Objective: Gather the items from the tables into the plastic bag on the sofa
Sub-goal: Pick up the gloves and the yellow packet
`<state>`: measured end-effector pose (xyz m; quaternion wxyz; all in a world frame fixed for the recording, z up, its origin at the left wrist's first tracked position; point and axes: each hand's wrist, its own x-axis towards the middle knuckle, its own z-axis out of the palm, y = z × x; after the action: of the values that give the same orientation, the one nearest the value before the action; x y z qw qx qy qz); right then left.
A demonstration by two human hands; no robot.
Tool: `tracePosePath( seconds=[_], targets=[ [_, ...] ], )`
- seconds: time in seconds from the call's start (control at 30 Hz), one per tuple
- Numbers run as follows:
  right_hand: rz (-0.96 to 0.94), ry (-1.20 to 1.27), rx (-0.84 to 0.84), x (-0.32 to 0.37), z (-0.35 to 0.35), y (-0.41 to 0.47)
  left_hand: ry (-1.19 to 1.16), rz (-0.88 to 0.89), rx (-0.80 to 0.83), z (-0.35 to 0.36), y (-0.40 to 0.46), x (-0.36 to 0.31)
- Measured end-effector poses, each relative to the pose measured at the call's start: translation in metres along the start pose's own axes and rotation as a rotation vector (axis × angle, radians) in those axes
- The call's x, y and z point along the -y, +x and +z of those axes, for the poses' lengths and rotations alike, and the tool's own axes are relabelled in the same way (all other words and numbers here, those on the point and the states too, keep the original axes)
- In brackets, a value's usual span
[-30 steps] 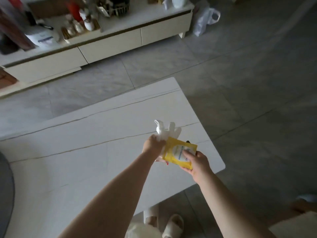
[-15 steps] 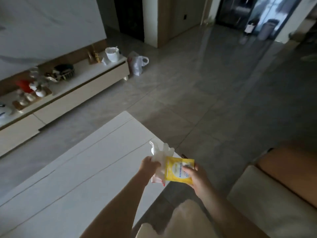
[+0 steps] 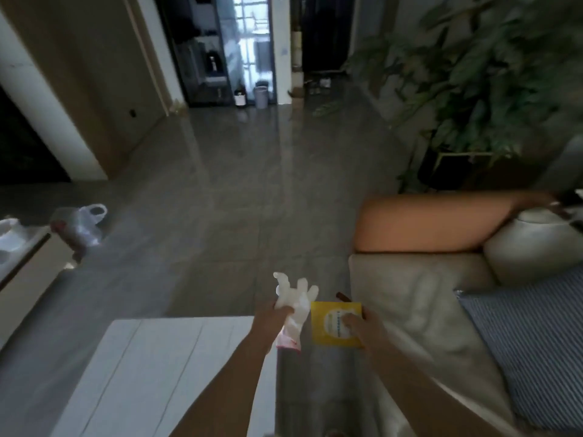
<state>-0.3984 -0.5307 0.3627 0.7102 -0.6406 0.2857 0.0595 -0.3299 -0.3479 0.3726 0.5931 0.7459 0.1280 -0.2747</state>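
Mid-transfer, judged from present positions. Left hand (image 3: 273,313) closed around a white glove (image 3: 295,302); right hand (image 3: 362,329) pinching a yellow sachet (image 3: 328,323), with a dark item (image 3: 343,297) behind it, too small to identify. Both loads carried just past the coffee table (image 3: 164,373) far right corner, near the sofa (image 3: 419,298) left edge. Remaining: deposit into the plastic bag. Target bag not in view; sofa cut off at right. Heavy blur, low light.
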Motion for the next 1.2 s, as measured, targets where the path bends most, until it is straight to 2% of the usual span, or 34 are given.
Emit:
tracePosePath(
  seconds=[0.17, 0.33, 0.47, 0.6, 0.83, 1.03, 1.2],
  targets=[
    [0.027, 0.115, -0.236, -0.036, -0.046, -0.056, 0.118, -0.062, 0.176, 0.051, -0.014, 0.012],
    [0.074, 0.21, -0.474, -0.068, -0.097, -0.12, 0.34, 0.053, 0.315, 0.115, -0.054, 0.014],
    [0.082, 0.27, -0.644, -0.092, -0.131, -0.165, 0.426, 0.046, 0.413, 0.162, -0.089, 0.023],
    [0.138, 0.296, -0.833, -0.123, -0.165, -0.211, 0.465, 0.076, 0.483, 0.216, -0.083, 0.066],
    [0.14, 0.264, -0.934, -0.191, -0.238, -0.308, 0.638, 0.184, 0.622, 0.292, -0.204, 0.095],
    [0.15, 0.298, -1.044, -0.232, -0.306, -0.402, 0.625, 0.161, 0.738, 0.377, -0.293, 0.132],
    [0.173, 0.355, -1.167, -0.251, -0.368, -0.456, 0.597, 0.189, 0.745, 0.445, -0.354, 0.145]
  ],
)
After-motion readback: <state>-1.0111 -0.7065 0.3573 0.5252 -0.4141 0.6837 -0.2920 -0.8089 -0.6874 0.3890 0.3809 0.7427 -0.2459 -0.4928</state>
